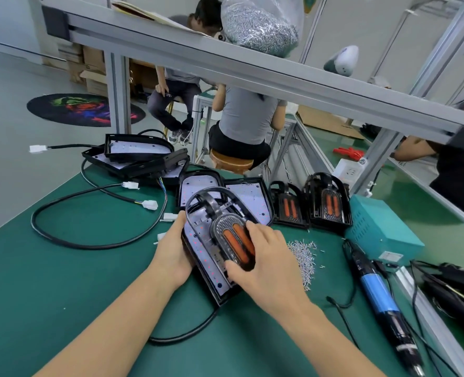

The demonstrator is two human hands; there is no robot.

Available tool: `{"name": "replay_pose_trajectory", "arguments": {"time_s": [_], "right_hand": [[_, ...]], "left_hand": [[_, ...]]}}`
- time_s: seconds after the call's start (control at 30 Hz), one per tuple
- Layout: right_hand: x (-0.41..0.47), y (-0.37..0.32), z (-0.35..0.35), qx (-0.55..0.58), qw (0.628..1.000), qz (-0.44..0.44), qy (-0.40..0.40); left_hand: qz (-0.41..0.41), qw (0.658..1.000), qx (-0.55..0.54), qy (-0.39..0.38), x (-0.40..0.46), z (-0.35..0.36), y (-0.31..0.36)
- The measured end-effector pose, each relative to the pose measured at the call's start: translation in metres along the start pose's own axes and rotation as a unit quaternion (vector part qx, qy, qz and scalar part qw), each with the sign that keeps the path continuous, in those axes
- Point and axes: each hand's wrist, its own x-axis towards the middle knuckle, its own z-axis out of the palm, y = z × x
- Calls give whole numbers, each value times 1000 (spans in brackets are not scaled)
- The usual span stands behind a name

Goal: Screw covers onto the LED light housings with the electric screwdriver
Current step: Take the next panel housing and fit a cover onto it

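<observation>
Holding the work near the front edge of the green table mat (62, 268), the left hand (171, 254) is curled round the left side of the black plastic LED housing with a white board inside (210, 270), and the right hand (263, 265) grips the dark cover with two orange lenses (235, 240), thumb at its near end and fingers over its right edge, setting it on the housing. The cover sits tilted, so I judge it is not yet seated. Both parts look stiff and light, but the lenses and the board could scratch, so the black rims are the better place to hold. To the right lies the blue and black electric screwdriver (380, 292), untouched, and between it and the housing a small heap of silver screws (304, 257). Further back stand two black lamps with covers already on (309, 204), a teal power box (377, 229), and at the far left a stack of open black housings with cables (135, 156).
</observation>
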Motion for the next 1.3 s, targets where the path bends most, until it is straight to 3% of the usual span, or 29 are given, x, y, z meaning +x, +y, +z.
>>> {"name": "replay_pose_trajectory", "arguments": {"time_s": [0.3, 0.5, 0.73, 1.3], "right_hand": [[-17, -3, 14, -25, 999, 12, -28], [-14, 1, 17, -34, 999, 25, -33], [-22, 0, 19, -40, 998, 30, -25], [-36, -10, 19, -64, 998, 21, 15]], "left_hand": [[-30, 998, -33, -36, -8, 2, -3], [-42, 998, 22, -51, -9, 4, 0], [-39, 995, 84, 26, -12, 6, 0], [-1, 978, 202, 59, -18, 12, 1]]}}
